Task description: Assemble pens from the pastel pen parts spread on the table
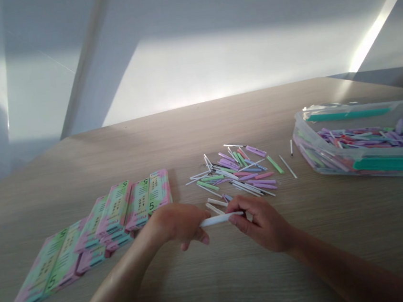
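Ok, here's what I'm seeing on the head cam. Both hands are low and close together near the middle of the worktop (214, 277). My right hand (263, 224) has a flat white strip (219, 219) pinched between the thumb and fingers at its right end. The strip lies roughly level and spans the small gap between the hands. The left hand (176, 224) is half curled, with its fingers (201, 217) right up at the strip's other end. They look like they're touching it, but I honestly can't tell from this angle if it has real hold.

Just past the hands there's a loose heap of thin strips (232, 174) in white, pink, lilac and green, all crisscrossed. A couple of white strips (215, 205) sit apart from the heap, nearly at my fingertips. Off to the right, well beyond the right hand, is a clear plastic tub (302, 135) full of more coloured strips, with teal pieces along its long sides. To the left, past the left hand, a row of overlapping pink-and-green printed cards (114, 213) fans out, with a big 5 on them.
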`<control>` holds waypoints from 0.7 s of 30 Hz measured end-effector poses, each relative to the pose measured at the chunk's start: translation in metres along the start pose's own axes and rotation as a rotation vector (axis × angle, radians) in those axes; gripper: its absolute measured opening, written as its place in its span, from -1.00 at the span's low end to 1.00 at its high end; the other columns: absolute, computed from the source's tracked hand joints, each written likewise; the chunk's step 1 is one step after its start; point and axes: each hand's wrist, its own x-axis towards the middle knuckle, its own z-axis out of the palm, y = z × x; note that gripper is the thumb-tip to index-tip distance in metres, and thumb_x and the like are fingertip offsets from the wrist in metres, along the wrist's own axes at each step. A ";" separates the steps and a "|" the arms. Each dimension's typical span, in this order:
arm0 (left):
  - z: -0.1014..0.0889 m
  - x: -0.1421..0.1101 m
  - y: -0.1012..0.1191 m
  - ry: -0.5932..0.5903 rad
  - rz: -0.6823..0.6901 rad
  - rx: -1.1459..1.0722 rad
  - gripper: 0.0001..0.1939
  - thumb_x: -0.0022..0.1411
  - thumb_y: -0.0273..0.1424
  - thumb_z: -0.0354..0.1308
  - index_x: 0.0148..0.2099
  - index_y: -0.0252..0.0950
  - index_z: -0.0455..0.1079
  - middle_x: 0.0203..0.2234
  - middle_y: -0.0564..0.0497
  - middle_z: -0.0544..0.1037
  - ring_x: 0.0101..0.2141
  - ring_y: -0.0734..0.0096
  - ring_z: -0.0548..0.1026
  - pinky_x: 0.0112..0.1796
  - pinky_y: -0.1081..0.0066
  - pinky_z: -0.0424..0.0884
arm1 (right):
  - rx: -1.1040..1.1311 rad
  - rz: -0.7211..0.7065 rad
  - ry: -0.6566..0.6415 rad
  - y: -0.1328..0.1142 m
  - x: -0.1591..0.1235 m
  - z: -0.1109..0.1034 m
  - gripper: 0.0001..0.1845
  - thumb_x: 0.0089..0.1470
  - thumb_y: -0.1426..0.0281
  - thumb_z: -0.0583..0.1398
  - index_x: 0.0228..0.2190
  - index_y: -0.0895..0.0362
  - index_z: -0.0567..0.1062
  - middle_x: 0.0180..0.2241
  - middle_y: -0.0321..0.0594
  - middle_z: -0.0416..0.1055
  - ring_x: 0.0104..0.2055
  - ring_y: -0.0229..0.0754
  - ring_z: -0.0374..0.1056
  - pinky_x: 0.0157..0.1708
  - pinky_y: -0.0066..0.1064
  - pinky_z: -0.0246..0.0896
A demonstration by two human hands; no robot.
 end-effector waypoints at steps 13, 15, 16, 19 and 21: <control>0.000 0.001 -0.002 -0.003 0.013 -0.008 -0.65 0.09 -0.40 0.16 -0.02 -0.20 0.35 -0.83 0.19 0.39 -0.53 0.30 0.51 -0.49 0.49 0.27 | 0.037 -0.025 -0.008 0.004 -0.001 0.000 -0.63 0.11 0.29 0.12 -0.04 0.12 0.28 -0.39 -0.25 0.41 -0.37 -0.24 0.31 -0.34 -0.42 0.20; 0.001 0.002 -0.004 -0.006 0.018 -0.016 -0.67 0.11 -0.40 0.15 -0.03 -0.20 0.36 -0.82 0.19 0.39 -0.54 0.32 0.51 -0.49 0.49 0.28 | 0.040 -0.054 0.034 0.004 -0.001 -0.006 -0.48 0.09 0.25 0.14 0.06 0.13 0.18 -0.33 -0.21 0.42 -0.36 -0.22 0.32 -0.31 -0.38 0.23; 0.001 0.002 -0.005 -0.008 0.020 -0.020 -0.68 0.11 -0.40 0.15 -0.04 -0.21 0.36 -0.81 0.19 0.40 -0.54 0.33 0.51 -0.48 0.50 0.29 | 0.022 -0.059 0.091 0.005 0.000 -0.013 -0.45 0.09 0.24 0.14 0.08 0.13 0.16 -0.28 -0.17 0.43 -0.35 -0.21 0.33 -0.30 -0.37 0.24; 0.000 0.002 -0.008 -0.015 0.018 -0.026 -0.70 0.12 -0.43 0.13 -0.06 -0.23 0.36 -0.79 0.17 0.42 -0.52 0.34 0.51 -0.47 0.50 0.30 | -0.095 0.006 0.456 0.015 0.003 -0.054 -0.58 0.13 0.26 0.10 0.01 0.12 0.26 -0.22 -0.09 0.42 -0.32 -0.18 0.37 -0.36 -0.37 0.26; 0.000 0.002 -0.010 -0.014 0.021 -0.026 -0.70 0.12 -0.45 0.14 -0.06 -0.23 0.36 -0.79 0.17 0.42 -0.50 0.33 0.52 -0.45 0.50 0.31 | -0.199 0.018 0.729 0.031 0.005 -0.101 -0.66 0.14 0.24 0.08 -0.10 0.15 0.35 -0.30 -0.10 0.43 -0.38 -0.21 0.39 -0.43 -0.41 0.25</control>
